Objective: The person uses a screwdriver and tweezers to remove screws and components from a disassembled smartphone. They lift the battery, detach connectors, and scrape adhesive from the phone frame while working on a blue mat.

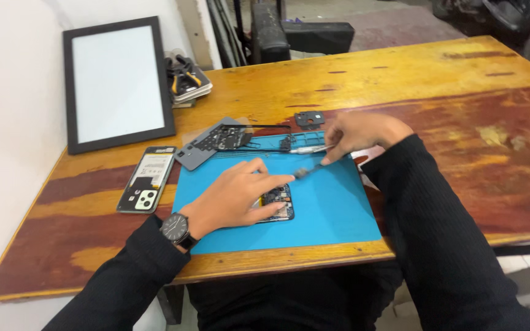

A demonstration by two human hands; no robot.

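Bright even daylight, soft shadows, glare on varnished table, slight motion blur.
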